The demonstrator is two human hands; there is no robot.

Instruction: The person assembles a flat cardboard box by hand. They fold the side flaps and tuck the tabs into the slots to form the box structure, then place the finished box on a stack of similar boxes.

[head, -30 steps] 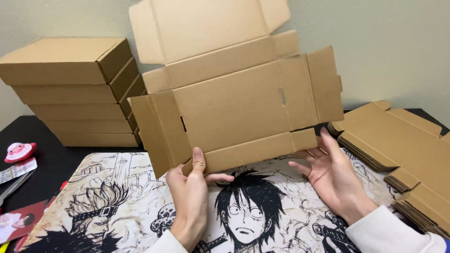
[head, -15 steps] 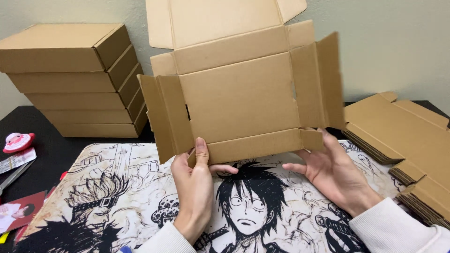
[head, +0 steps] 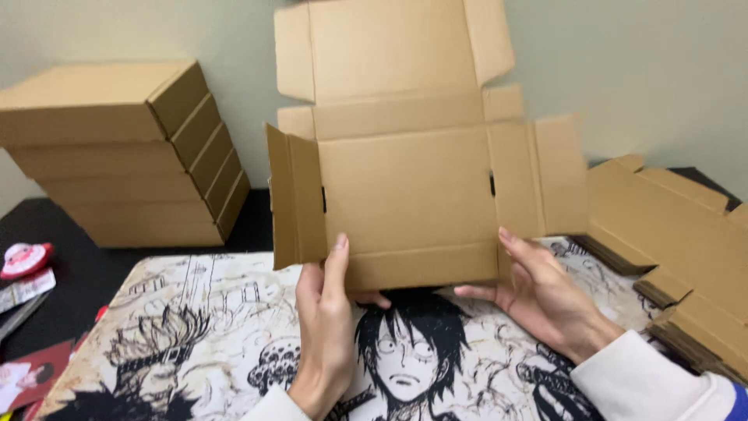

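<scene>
Centre of the frame: an unfolded cardboard box blank point(head: 409, 191), plain brown, held upright above the table point(head: 117, 269) with its inner face toward the camera. The lid panel with two small corner tabs rises to the top edge of the frame; side flaps stand out at centre left and centre right; a narrow front strip runs along the bottom. Its long axis runs vertically, lid end up.

The left hand point(head: 326, 312) grasps the lower left edge, thumb lying on the front face. The right hand point(head: 538, 292) grasps the lower right corner, fingers spread behind the strip.

Upper left: a stack of closed brown boxes point(head: 125, 156), flat and rectangular, squared against the wall. Right edge: a pile of flat box blanks point(head: 678, 249), same colour. Below the hands: a black-and-white cartoon-printed mat point(head: 210, 327). Far left edge: a small round pink object point(head: 23, 259) and a red card point(head: 31, 378) at lower left.
</scene>
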